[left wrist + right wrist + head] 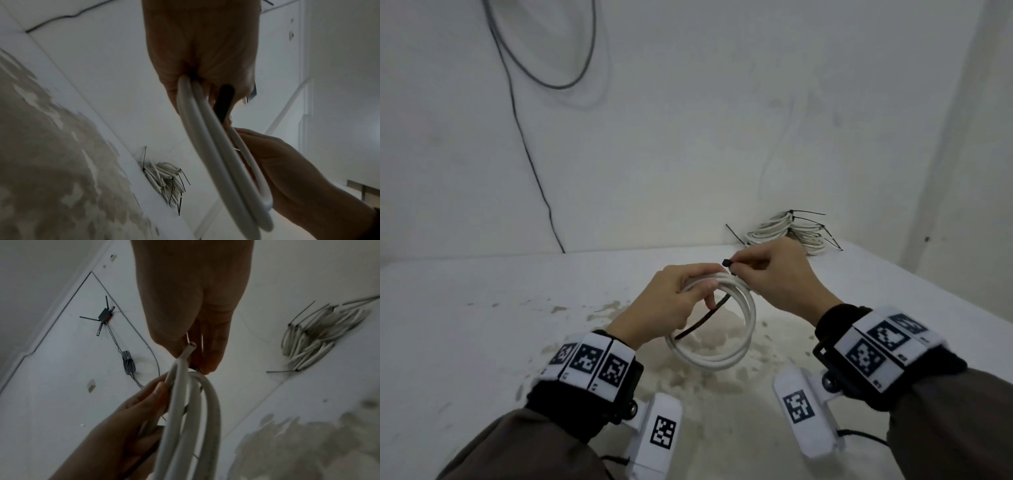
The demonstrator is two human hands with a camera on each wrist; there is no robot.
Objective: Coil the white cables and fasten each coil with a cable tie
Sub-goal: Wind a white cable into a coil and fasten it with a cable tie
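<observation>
A white cable coil (726, 339) hangs in the air above the white table (482, 325). My left hand (671, 301) grips the top of the coil (216, 154), fingers curled round its loops. A black cable tie (709, 317) runs under the loops, its tail slanting down through the coil's middle. My right hand (774, 274) pinches the tie's square head (726, 262) just above the coil. In the right wrist view a cut cable end (190, 348) sticks up by the right hand's fingertips (207, 366).
A pile of tied white coils (791, 231) with black tie tails lies at the table's far right corner, against the wall. A grey cable (530, 154) hangs down the wall at the left. Worn, chipped patches (722, 394) mark the table under my hands.
</observation>
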